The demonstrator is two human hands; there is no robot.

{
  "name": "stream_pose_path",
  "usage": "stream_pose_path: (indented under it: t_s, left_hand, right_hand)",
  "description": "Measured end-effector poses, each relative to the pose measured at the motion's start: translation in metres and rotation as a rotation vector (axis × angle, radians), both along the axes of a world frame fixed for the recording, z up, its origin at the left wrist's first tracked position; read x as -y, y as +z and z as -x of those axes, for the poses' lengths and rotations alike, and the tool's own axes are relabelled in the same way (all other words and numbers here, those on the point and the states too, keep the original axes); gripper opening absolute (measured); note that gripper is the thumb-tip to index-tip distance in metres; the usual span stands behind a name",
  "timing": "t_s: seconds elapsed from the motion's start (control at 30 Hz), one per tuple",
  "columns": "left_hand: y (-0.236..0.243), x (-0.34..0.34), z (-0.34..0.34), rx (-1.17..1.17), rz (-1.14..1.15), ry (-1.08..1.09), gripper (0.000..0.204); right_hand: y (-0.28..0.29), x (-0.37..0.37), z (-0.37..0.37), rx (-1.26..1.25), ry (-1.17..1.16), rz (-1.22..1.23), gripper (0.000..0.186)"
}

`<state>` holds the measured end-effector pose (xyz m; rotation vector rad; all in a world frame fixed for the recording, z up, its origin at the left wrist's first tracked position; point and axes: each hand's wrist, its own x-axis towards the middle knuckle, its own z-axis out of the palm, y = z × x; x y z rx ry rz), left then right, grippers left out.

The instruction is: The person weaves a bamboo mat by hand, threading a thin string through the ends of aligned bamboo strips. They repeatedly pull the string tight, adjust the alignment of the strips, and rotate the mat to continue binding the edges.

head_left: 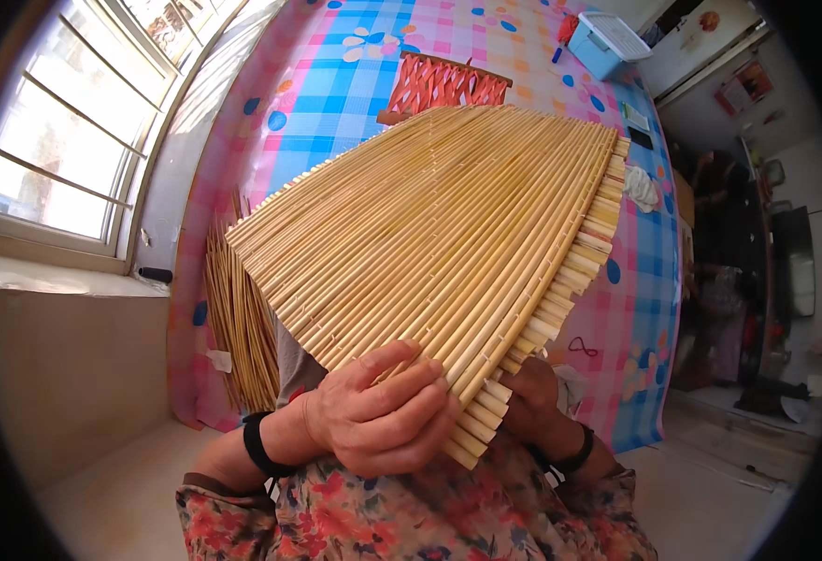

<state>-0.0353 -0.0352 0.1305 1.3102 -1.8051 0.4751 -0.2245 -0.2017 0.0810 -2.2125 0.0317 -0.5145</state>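
A woven mat of straw-coloured reeds (429, 224) spreads wide in front of me, slanting, with short reed ends along its right edge. My left hand (383, 411) grips the near part of the mat, thumb and fingers curled on its surface. My right hand (532, 397) is behind the mat's lower right edge, touching or close to it; its fingers are hidden. A bundle of loose reeds (233, 346) lies just left of the mat, with its lower end near my left arm.
A checked, flowered sheet (327, 65) covers the surface beyond. On it are a red strip-woven piece (448, 84), a blue bin (602, 47), a white crumpled cloth (642, 187) and a dark flat item (637, 136). A barred window (65, 122) with a sill is at left; dark furniture at right.
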Motion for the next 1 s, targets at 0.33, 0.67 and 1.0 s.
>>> stream_pose_path:
  t_s: [0.33,0.67,1.0]
  left_hand:
    - [-0.002,0.008,-0.004,0.005,-0.014,-0.030,0.012]
    - [0.006,0.005,-0.004,-0.037,-0.054,-0.014,0.014]
    - [0.008,0.006,-0.003,-0.103,-0.048,0.028,0.013]
  right_hand:
    - [-0.008,0.002,0.000,-0.068,0.040,-0.167,0.022]
    - [-0.009,-0.004,-0.006,-0.131,-0.069,-0.460,0.022]
    - [-0.020,-0.002,-0.010,-0.146,-0.009,-0.421,0.032]
